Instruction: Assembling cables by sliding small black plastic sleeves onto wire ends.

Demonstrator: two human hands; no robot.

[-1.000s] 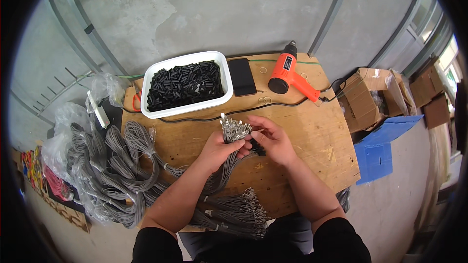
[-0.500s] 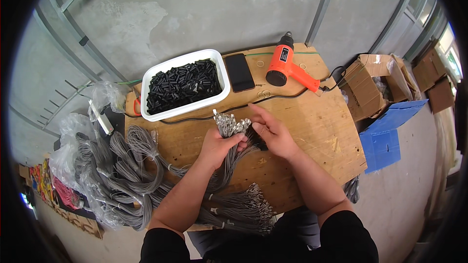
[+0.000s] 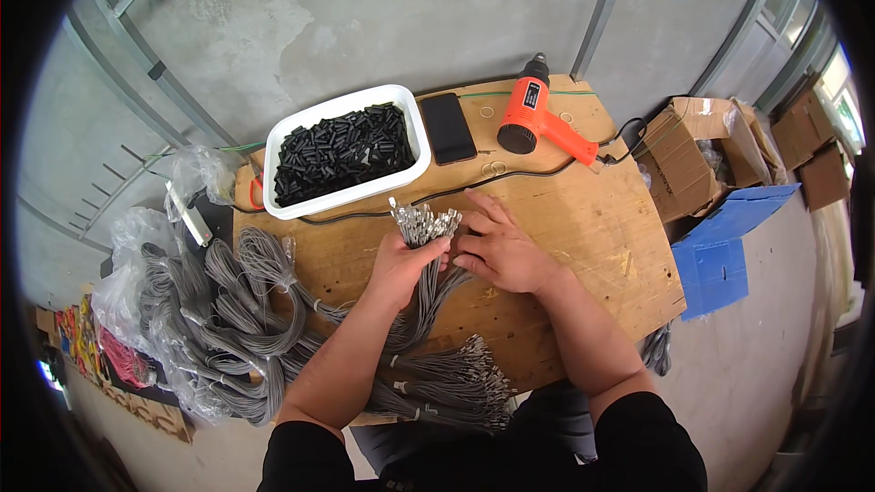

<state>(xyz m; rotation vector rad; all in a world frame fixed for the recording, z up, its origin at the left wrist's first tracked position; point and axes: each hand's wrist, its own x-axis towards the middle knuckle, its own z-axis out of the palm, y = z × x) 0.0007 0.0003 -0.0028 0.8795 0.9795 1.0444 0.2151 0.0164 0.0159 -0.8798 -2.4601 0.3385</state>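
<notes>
Since the frame half a second earlier, the right hand [image 3: 503,253] has turned more palm-down and closed in on the cable bundle [image 3: 425,226], and the bundle's metal-tipped end has shifted slightly toward the left of the frame; the other things lie much as they did. The cable bundle stands near the centre of the frame, its silvery terminals fanned upward and its grey strands running down and behind the left hand [image 3: 407,266]. That hand is wrapped firmly round the strands just below the terminals, thumb across the front. The right hand is loosely spread, fingers half bent and one reaching toward the top of the frame; its lower fingertips come up to the bundle's right side, but I cannot tell whether they pinch a strand.

The cable bundle looks bendy and fairly light, though the trailing length probably drags a little. The strands seem likely to slide against each other, and the thin terminals could bend or snag, so the neck just under them looks the best place to hold, with a single strand taken just behind its tip. Lower centre, further terminal-ended bundles [image 3: 448,384] lie on the worktop [image 3: 583,251]; upper centre-left, a white tub [image 3: 419,146] holds short black tubes [image 3: 342,155]
</notes>
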